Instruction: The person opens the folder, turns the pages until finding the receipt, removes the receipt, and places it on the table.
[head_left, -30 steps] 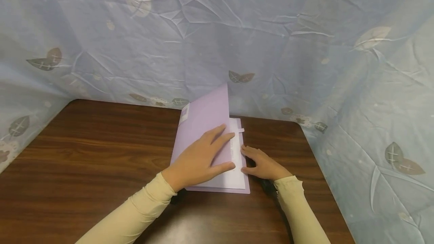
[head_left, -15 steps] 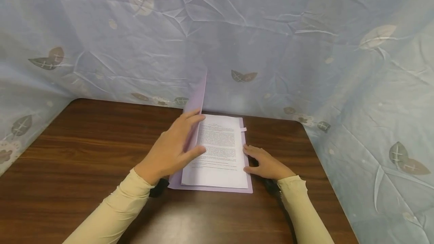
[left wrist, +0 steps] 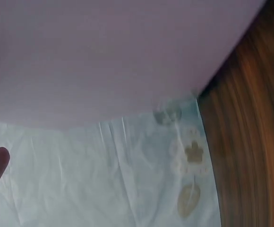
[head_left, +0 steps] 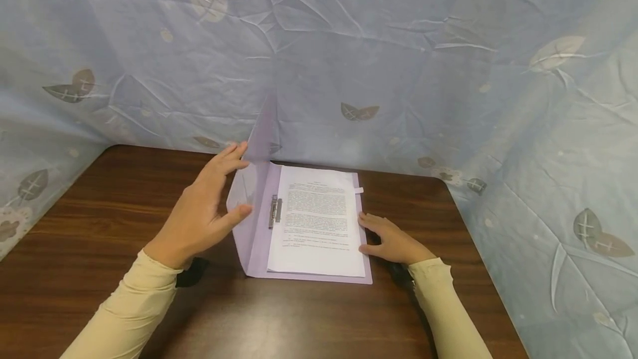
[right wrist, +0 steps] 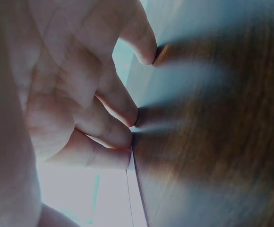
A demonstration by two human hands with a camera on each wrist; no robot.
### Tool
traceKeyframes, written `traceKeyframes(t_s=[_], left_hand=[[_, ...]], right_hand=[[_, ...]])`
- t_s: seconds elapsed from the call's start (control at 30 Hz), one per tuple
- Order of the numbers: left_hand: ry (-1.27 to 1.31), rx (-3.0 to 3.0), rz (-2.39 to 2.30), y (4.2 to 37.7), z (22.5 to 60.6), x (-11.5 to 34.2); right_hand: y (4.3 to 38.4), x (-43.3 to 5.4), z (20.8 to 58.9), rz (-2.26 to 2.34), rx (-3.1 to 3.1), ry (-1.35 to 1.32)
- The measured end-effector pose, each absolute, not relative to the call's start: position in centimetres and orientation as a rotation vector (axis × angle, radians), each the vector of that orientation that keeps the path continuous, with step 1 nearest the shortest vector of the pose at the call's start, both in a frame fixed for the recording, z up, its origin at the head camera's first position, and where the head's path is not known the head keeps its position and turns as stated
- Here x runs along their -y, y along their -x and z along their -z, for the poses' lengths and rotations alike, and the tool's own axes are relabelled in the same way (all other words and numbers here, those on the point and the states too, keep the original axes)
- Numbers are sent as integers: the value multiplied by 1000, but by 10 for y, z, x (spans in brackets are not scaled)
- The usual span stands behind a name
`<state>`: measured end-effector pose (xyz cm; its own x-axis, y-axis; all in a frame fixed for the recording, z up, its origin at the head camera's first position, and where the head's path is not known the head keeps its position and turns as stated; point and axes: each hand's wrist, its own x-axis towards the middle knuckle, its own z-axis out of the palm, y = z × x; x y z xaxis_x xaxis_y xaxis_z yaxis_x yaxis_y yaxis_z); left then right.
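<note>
A light purple folder [head_left: 261, 251] lies on the table with its cover [head_left: 262, 140] standing steeply up on the left. Inside it is a stack of printed white paper [head_left: 321, 223], beside a metal clip [head_left: 275, 212] along the spine. My left hand [head_left: 196, 218] is at the cover, fingers extended and thumb apart; the cover fills the top of the left wrist view, where its contact with the fingers is hidden. With fingers spread, my right hand [head_left: 391, 241] rests its fingertips on the table at the folder's right edge, as the right wrist view also shows.
The brown wooden table [head_left: 124, 204] has rounded far corners. Pale blue patterned cloth [head_left: 319, 60] hangs behind it and at both sides. A small pale tab [head_left: 358, 190] sticks out from the folder's right edge.
My left hand has moved left as the cover swung up and leftward, uncovering the printed page and then the metal clip. The right hand has stayed at the right edge.
</note>
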<state>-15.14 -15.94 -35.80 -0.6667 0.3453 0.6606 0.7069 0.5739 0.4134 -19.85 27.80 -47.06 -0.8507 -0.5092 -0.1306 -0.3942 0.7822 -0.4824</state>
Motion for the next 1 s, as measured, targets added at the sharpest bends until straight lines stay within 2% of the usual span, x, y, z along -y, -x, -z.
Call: traceKeyframes(t_s=[0.27, 0.77, 0.9, 1.0], left_hand=[[772, 2306, 842, 144, 349, 193], [685, 2364, 889, 136, 341, 227], [610, 2464, 873, 133, 338, 241], [548, 2556, 835, 130, 334, 251]], right_hand=[[201, -279, 473, 633, -2722, 706], [196, -269, 463, 645, -2722, 631], [193, -250, 455, 591, -2818, 622], [189, -215, 444, 546, -2890, 707]])
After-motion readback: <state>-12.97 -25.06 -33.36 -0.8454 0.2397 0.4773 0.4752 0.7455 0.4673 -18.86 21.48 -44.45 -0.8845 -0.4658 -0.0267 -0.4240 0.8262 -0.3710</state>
